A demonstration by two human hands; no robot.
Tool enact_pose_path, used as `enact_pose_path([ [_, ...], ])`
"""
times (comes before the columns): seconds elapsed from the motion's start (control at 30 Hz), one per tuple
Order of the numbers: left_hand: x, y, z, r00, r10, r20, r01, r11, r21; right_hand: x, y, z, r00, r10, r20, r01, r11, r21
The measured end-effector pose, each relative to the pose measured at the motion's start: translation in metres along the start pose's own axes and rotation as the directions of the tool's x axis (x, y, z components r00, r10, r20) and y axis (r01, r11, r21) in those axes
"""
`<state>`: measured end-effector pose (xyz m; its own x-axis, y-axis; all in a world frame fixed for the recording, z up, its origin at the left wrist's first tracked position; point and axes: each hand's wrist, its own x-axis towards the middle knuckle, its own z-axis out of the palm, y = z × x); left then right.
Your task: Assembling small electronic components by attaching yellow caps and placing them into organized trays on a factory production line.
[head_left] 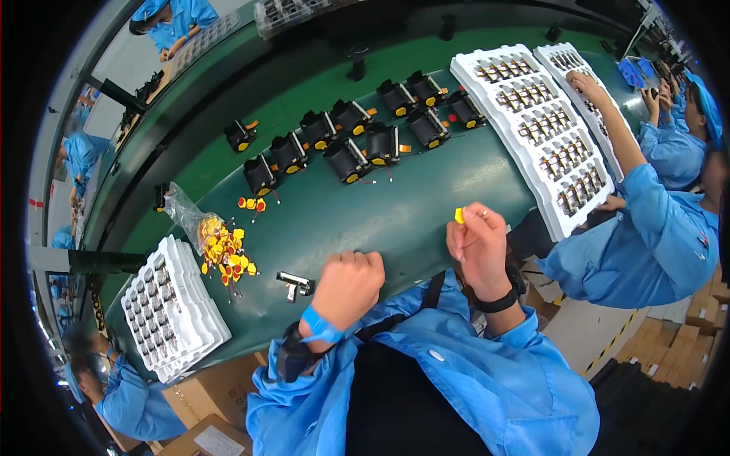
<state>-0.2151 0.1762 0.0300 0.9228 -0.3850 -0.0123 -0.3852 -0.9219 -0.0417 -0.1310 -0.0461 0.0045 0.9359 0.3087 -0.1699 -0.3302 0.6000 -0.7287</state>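
My right hand [480, 247] is raised above the front edge of the green work table [426, 182]. Its thumb and forefinger pinch a small yellow piece [459, 216]. My left hand [350, 289] is closed, back of the hand up, over the near side of the table; the curled fingers hide whatever may be in them. Just left of that hand lies a small black-and-white part [295, 285]. Farther left is a heap of small yellow and red round parts [228, 251], spilling from a clear plastic bag [186, 216].
Several black housings with yellow discs [346, 159] stand in rows across the table's far side. White trays of metal parts sit at the left [217, 323] and right [559, 224]. A co-worker's arm [620, 144] reaches over the right-hand trays. Cardboard boxes [228, 384] are below the left edge.
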Motion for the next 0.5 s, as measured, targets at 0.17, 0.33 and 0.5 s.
enact_pose_path([
  [0.17,0.013,-0.012,0.002,0.975,0.033,0.221,0.019,0.973,-0.230,0.013,0.014,-0.018,0.981,-0.132,-0.143,0.109,0.981,-0.162],
  [0.33,0.016,-0.019,-0.073,0.948,0.038,0.317,0.036,0.974,-0.224,0.011,0.030,-0.031,0.981,-0.195,-0.019,0.177,0.925,-0.336],
  [0.5,0.103,-0.100,-0.089,0.824,-0.226,-0.520,0.065,0.948,-0.310,0.008,0.025,-0.042,0.974,-0.225,-0.008,0.211,0.925,-0.316],
])
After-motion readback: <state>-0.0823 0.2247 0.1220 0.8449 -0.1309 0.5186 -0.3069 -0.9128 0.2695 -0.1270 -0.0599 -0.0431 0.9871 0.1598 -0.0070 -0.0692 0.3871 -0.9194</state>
